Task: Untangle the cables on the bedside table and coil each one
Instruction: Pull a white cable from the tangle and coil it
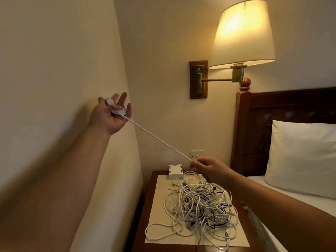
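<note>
A white cable (pixel 160 140) runs taut between my two hands. My left hand (pixel 111 113) is raised high by the left wall, palm up, with several turns of this cable wound round its fingers and the plug end lying near the thumb. My right hand (pixel 209 167) hovers above the bedside table (pixel 145 211) and pinches the cable between thumb and fingertips. Below it lies a tangled pile of cables (pixel 198 206), mostly white with some dark ones, on a cream mat (pixel 160 206).
A small white box (pixel 176 171) stands at the back of the table. A lit wall lamp (pixel 241 33) hangs above on a swing arm. The bed with a white pillow (pixel 301 157) and dark headboard (pixel 283 110) is at right. A wall socket (pixel 197 154) sits behind.
</note>
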